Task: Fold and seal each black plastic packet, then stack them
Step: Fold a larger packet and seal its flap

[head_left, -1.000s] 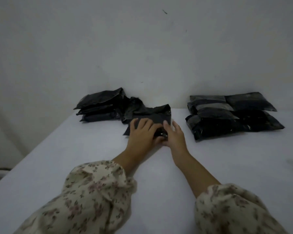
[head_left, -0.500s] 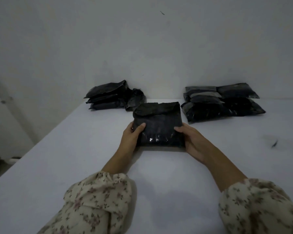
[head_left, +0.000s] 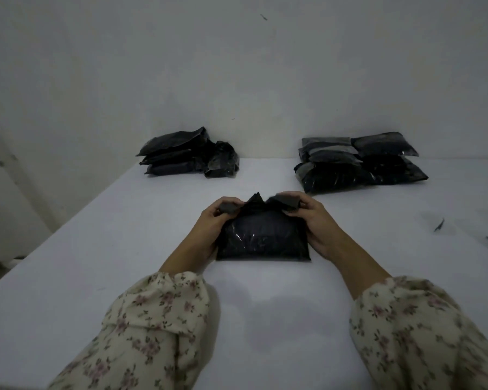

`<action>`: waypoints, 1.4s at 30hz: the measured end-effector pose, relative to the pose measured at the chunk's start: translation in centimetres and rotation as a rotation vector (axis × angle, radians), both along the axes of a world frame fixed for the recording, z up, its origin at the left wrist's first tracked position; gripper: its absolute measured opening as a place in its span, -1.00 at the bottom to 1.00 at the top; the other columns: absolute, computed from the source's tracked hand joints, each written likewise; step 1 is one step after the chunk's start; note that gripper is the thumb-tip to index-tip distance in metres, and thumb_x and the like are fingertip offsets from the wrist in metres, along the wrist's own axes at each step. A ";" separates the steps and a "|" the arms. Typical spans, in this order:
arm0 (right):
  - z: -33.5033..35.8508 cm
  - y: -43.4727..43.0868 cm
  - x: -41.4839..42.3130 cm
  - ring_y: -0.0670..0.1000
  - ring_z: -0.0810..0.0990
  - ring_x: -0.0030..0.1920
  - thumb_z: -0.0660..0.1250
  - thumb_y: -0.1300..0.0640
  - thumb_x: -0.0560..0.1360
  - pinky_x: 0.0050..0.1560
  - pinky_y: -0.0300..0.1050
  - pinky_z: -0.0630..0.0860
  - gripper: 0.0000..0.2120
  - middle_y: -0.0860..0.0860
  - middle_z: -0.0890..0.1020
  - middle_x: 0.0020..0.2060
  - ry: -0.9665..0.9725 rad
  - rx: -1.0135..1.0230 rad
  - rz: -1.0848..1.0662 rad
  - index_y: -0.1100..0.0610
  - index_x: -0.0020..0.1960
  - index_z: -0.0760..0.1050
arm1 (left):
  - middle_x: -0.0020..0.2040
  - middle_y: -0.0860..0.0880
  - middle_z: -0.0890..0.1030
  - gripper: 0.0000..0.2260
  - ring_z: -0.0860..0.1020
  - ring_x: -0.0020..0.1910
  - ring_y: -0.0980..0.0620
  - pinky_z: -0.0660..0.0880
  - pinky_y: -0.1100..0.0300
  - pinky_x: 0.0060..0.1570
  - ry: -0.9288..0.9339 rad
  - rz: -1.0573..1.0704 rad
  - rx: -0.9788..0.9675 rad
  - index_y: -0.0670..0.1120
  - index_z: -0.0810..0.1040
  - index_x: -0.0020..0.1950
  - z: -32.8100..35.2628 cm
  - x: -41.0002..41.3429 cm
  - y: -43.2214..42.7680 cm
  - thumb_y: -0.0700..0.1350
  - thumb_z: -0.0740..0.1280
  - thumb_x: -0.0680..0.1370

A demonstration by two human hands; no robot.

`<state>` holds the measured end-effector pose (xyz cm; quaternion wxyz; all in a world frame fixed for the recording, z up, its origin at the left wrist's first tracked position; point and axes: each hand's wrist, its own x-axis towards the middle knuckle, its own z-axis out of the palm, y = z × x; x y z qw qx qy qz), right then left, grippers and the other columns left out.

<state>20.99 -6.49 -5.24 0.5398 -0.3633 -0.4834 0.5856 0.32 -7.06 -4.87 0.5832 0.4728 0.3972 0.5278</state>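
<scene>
In the head view, a black plastic packet [head_left: 262, 240] lay flat on the white table [head_left: 237, 319], close in front of the person and square to them, which put its open far edge within easy reach of both hands. The left hand [head_left: 212, 223] lay along the packet's left side with its fingers curled round the left corner of the loose flap [head_left: 258, 201], pinching it. The right hand [head_left: 316, 220] mirrored it on the right side, pinching the right corner. Between the two grips the flap stood raised and crumpled, likely lifted so that it could be turned over the filled body and pressed down as a seal. The filled part rested on the table, so the contents probably stayed settled away from the mouth. Well beyond, by the wall [head_left: 237, 80], a loose pile of packets [head_left: 186, 156] sat at the far left, seemingly those awaiting folding, and a neater stack of packets [head_left: 358, 161] at the far right, seemingly the finished ones. A few thin dark scraps [head_left: 438, 224] lay on the table to the right, apart from everything else. Floral sleeves [head_left: 152, 327] covered both forearms
</scene>
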 end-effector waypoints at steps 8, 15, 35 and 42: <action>-0.7 0.5 0.3 0.10 0.53 -0.09 0.16 0.50 0.47 -0.07 -0.09 0.50 -0.67 0.17 0.58 -0.15 -0.170 0.084 -0.089 0.18 -0.33 0.50 | -0.33 -0.10 0.43 -0.70 0.45 -0.42 0.05 0.43 0.32 -0.49 0.147 -0.018 0.056 -0.14 0.41 -0.26 -0.3 -0.6 0.4 -0.47 0.09 0.53; -0.7 0.2 0.7 0.11 0.55 -0.10 0.10 0.54 0.45 -0.08 -0.09 0.54 -0.68 0.21 0.58 -0.13 -0.203 0.090 -0.128 0.23 -0.32 0.44 | -0.16 -0.11 0.57 -0.71 0.56 -0.25 0.00 0.53 0.30 -0.32 0.108 -0.020 0.068 -0.16 0.37 -0.28 -0.8 -0.8 0.6 -0.50 0.12 0.52; -1.5 -0.8 2.8 -0.07 0.52 -0.12 0.18 0.56 0.29 -0.16 -0.36 0.41 -0.56 0.00 0.54 -0.19 -0.737 0.311 -0.312 0.07 -0.42 0.56 | -0.34 -0.10 0.41 -0.66 0.44 -0.36 -0.09 0.21 0.26 -0.44 1.345 0.123 1.096 -0.05 0.69 0.04 -1.5 1.5 -2.0 -0.34 0.45 0.33; -1.5 -3.5 3.5 -0.07 0.44 0.05 0.24 0.43 0.44 0.02 -0.51 0.28 -0.73 -0.04 0.59 -0.05 -0.963 0.507 -0.361 0.18 -0.18 0.66 | -0.21 -0.12 0.50 -0.72 0.48 -0.19 -0.10 0.34 0.20 -0.33 1.417 0.097 1.181 -0.09 0.67 0.06 -1.3 1.5 -2.3 -0.27 0.42 0.37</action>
